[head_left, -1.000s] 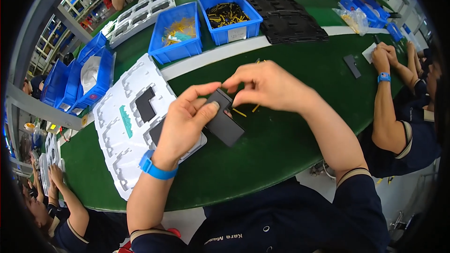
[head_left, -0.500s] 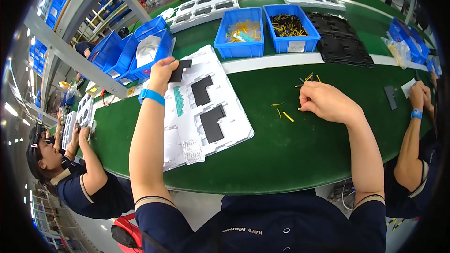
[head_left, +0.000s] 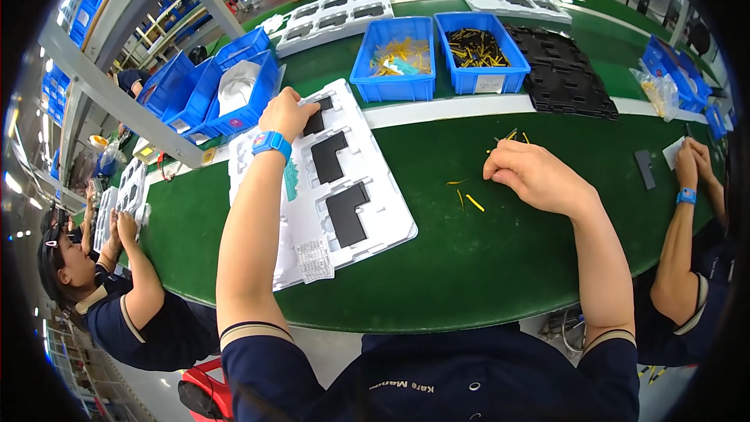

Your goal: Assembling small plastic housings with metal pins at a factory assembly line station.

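Left hand (head_left: 287,113) closed on black L-shaped part (head_left: 316,119) over white tray (head_left: 391,223)'s far pocket; right hand (head_left: 531,176) curled at loose yellow pins (head_left: 466,200) on green worktop (head_left: 469,266), grip unclear; risk: part seats crooked, pins scatter.

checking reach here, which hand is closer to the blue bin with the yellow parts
Left. The left hand lies on the white tray, just left of and below the blue bin. The right hand rests farther off on the green belt, below and right of it.
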A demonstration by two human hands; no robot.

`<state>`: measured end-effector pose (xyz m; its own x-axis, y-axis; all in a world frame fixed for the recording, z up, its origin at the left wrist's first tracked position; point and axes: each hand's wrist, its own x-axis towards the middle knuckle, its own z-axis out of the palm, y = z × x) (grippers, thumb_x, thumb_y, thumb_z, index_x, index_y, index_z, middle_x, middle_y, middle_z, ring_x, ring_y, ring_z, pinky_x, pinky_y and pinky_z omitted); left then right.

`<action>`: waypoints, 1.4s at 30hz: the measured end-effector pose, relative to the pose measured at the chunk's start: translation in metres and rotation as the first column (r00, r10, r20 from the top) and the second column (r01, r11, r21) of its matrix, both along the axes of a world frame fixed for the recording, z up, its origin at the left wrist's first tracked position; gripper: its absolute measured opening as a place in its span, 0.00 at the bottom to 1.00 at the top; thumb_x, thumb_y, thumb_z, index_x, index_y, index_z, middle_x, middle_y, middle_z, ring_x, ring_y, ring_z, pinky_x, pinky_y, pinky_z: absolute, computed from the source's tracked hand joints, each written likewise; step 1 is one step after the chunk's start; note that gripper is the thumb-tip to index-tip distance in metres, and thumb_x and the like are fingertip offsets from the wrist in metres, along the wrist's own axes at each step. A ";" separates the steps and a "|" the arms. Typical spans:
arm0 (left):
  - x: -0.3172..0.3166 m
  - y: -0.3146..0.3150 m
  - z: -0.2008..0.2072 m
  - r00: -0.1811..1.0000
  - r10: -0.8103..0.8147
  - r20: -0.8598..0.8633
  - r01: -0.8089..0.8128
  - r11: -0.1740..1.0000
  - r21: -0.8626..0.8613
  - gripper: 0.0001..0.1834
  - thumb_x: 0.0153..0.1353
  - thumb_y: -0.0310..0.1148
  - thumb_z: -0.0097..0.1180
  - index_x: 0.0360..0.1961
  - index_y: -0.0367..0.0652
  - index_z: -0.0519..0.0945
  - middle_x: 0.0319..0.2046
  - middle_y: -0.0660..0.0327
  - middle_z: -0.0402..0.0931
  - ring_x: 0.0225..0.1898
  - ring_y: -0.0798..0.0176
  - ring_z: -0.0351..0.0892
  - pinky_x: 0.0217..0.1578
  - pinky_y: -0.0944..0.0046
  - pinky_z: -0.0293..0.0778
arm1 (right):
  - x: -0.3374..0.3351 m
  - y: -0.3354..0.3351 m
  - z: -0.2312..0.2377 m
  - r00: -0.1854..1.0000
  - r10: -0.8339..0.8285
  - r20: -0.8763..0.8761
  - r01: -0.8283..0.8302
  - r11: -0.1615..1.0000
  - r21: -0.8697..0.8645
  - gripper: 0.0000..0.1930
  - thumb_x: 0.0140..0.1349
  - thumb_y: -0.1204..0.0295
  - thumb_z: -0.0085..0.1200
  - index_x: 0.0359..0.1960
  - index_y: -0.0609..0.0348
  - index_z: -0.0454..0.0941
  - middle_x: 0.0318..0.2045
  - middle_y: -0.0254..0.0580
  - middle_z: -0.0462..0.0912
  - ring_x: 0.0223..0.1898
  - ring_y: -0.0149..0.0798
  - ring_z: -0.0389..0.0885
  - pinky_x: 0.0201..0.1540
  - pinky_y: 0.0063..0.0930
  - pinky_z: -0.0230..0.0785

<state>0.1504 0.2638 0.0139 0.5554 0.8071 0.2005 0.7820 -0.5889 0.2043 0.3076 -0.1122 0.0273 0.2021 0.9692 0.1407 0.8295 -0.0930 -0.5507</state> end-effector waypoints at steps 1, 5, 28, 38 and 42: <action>-0.003 0.002 -0.004 1.000 -0.004 0.010 0.004 1.000 0.020 0.25 0.50 0.50 0.64 0.43 0.42 0.78 0.41 0.51 0.81 0.45 0.51 0.80 0.44 0.55 0.74 | 0.000 0.000 0.000 1.000 -0.004 -0.004 0.004 1.000 0.017 0.03 0.62 0.75 0.51 0.34 0.61 0.76 0.34 0.43 0.77 0.38 0.47 0.77 0.42 0.36 0.69; -0.014 -0.002 -0.017 0.990 -0.075 0.116 0.062 0.992 0.107 0.22 0.55 0.48 0.60 0.46 0.46 0.77 0.40 0.52 0.81 0.44 0.49 0.79 0.44 0.52 0.73 | -0.001 0.004 0.003 0.997 -0.050 -0.053 0.051 0.999 0.008 0.04 0.61 0.76 0.53 0.35 0.62 0.77 0.33 0.43 0.77 0.36 0.44 0.77 0.41 0.33 0.70; -0.033 -0.018 -0.013 0.919 -0.379 -0.112 0.391 0.913 0.120 0.19 0.62 0.45 0.53 0.49 0.46 0.80 0.52 0.56 0.74 0.55 0.51 0.70 0.55 0.54 0.67 | -0.008 0.014 -0.014 0.968 -0.038 -0.249 0.066 0.992 0.108 0.04 0.63 0.76 0.51 0.32 0.64 0.74 0.28 0.38 0.77 0.28 0.34 0.76 0.33 0.27 0.69; 0.005 0.050 -0.016 0.864 -0.503 -0.033 0.502 0.864 -0.037 0.12 0.61 0.31 0.48 0.43 0.46 0.81 0.44 0.56 0.79 0.49 0.50 0.76 0.50 0.53 0.72 | -0.011 0.014 -0.010 0.998 0.003 -0.070 0.007 0.991 0.135 0.05 0.62 0.73 0.54 0.31 0.62 0.75 0.29 0.40 0.79 0.32 0.43 0.79 0.36 0.32 0.70; 0.014 0.048 -0.007 0.888 -0.459 -0.010 0.458 0.887 -0.062 0.10 0.59 0.32 0.52 0.40 0.45 0.81 0.39 0.55 0.81 0.41 0.49 0.80 0.44 0.53 0.74 | -0.009 0.013 -0.014 0.999 0.035 -0.035 -0.028 0.986 0.162 0.05 0.61 0.72 0.54 0.31 0.61 0.75 0.29 0.40 0.78 0.33 0.44 0.79 0.36 0.34 0.70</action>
